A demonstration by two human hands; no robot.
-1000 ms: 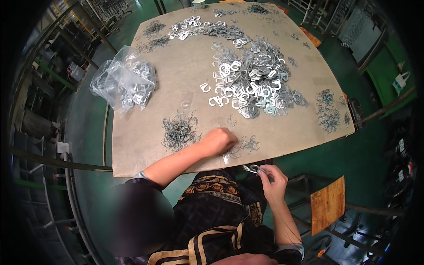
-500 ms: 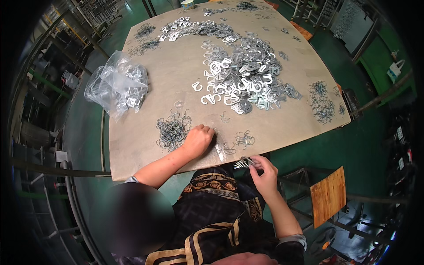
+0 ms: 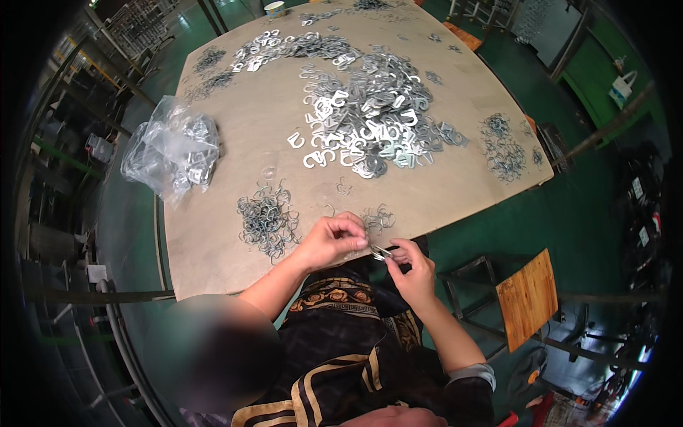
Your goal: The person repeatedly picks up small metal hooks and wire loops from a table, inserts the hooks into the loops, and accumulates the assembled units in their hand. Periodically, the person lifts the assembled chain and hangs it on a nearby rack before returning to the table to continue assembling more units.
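At the table's near edge my right hand [image 3: 415, 274] pinches a small bundle of silver metal hooks [image 3: 379, 253] between thumb and fingers. My left hand [image 3: 333, 240] meets it from the other side, thumb and fingertips closed at the hooks' end; whatever is in that pinch is too small to make out. Just beyond my hands lie a few loose bent wire clips [image 3: 378, 218]. A tangled heap of wire clips [image 3: 266, 219] sits to the left of my left hand. Farther off rises a big pile of flat silver hooks [image 3: 377, 114].
A clear plastic bag [image 3: 174, 149] with metal pieces lies on the left of the brown-covered table [image 3: 235, 142]. More wire clips [image 3: 504, 148] are at the right edge. A small tub [image 3: 274, 9] stands at the far edge. A wooden-topped stool [image 3: 528, 300] is at my right.
My left hand has come off the table by the wire clips and moved toward me and right, to the hooks. My right hand has shifted slightly left; the view has turned a little.
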